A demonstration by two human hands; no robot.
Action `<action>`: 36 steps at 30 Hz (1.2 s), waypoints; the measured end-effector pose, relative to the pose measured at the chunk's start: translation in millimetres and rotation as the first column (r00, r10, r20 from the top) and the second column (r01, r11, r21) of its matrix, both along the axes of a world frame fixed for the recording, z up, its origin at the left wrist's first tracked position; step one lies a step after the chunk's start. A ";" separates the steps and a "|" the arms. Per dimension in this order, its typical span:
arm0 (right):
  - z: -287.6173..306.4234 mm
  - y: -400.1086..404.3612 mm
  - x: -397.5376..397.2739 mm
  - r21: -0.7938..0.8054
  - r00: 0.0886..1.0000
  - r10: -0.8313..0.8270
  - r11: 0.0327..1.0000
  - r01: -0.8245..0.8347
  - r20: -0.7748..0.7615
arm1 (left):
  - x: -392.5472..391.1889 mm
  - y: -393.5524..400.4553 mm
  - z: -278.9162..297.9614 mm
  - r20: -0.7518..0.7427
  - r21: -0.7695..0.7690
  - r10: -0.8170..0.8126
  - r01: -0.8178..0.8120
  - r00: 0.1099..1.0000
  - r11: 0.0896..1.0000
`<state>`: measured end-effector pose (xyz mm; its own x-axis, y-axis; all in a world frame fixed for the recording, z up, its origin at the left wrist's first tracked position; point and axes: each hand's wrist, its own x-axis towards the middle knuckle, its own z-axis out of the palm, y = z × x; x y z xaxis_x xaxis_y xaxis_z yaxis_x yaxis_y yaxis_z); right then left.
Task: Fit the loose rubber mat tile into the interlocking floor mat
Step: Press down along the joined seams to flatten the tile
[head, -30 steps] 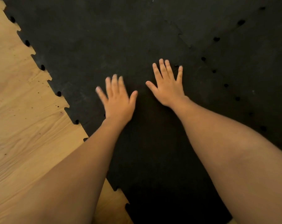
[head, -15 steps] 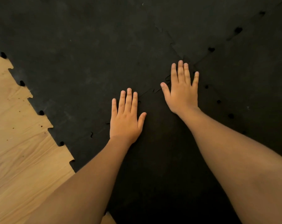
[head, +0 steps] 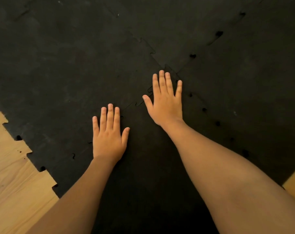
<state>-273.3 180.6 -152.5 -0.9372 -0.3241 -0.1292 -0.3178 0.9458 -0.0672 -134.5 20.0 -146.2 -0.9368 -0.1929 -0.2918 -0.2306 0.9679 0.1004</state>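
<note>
Left hand (head: 108, 137) and right hand (head: 166, 102) lie flat, fingers spread.

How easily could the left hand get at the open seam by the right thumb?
Probably easily: the left hand lies flat on the tile, and only bare mat separates it from the seam by the right hand.
</note>
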 end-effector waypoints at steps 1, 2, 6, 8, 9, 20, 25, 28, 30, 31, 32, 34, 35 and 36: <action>1.1 0.2 -0.6 0.006 1.000 0.003 1.000 -0.003 0.016 | -0.4 0.6 2.0 0.017 0.001 0.010 -0.010 1.000 1.000; 3.5 0.5 -1.4 0.005 0.999 0.014 1.000 -0.014 0.038 | -1.7 2.8 5.5 0.035 0.007 0.021 -0.022 0.999 1.000; 11.0 17.3 -2.2 -0.058 0.993 0.094 0.994 -0.090 0.066 | -34.7 37.2 22.1 -0.053 0.116 -0.070 0.076 0.996 0.990; 13.4 42.3 -1.4 -0.061 1.000 -0.017 0.998 0.019 0.023 | -66.9 64.5 26.8 -0.116 0.173 -0.173 0.191 0.978 0.966; 13.8 56.8 -0.5 -0.047 0.996 -0.092 0.995 0.093 0.009 | -83.4 78.5 27.6 -0.127 0.192 -0.223 0.245 0.966 0.951; -1.9 87.0 -0.2 0.116 0.997 -0.037 0.993 0.028 0.074 | -132.4 119.6 10.0 0.022 0.204 -0.371 0.359 0.928 0.911; 15.6 105.3 -8.0 -0.087 0.975 -0.030 0.995 0.050 0.219 | -146.5 117.8 35.4 0.147 0.264 -0.389 0.343 0.909 0.901; 20.0 149.1 17.1 -0.009 0.946 -0.298 0.953 0.302 0.130 | -155.3 129.2 44.6 0.205 0.219 -0.359 0.315 0.911 0.924; 16.2 167.5 34.1 0.061 0.935 -0.339 0.940 0.335 0.101 | -155.9 142.1 46.0 0.110 0.157 -0.344 0.326 0.932 0.932; 13.3 170.6 36.9 0.061 0.943 -0.321 0.947 0.316 0.090 | -157.0 148.4 45.4 0.051 0.142 -0.349 0.339 0.936 0.930; 10.9 170.9 36.3 0.046 0.950 -0.303 0.953 0.300 0.078 | -159.9 153.2 43.8 0.011 0.140 -0.355 0.350 0.935 0.926; 6.1 169.1 33.0 0.030 0.957 -0.286 0.958 0.285 0.054 | -169.0 156.7 36.8 -0.002 0.151 -0.342 0.339 0.940 0.929; 3.3 169.5 32.5 0.031 0.959 -0.282 0.959 0.281 0.042 | -174.8 157.2 32.1 0.016 0.150 -0.332 0.326 0.943 0.933; 0.5 169.7 33.2 0.031 0.960 -0.278 0.960 0.277 0.026 | -179.5 157.3 27.4 0.038 0.142 -0.326 0.318 0.945 0.938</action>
<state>-240.0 350.3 -152.0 -0.9853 -0.0478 -0.1637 -0.0407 0.9981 -0.0464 -314.0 177.3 -118.8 -0.9224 0.1599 -0.3516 0.0812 0.9703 0.2280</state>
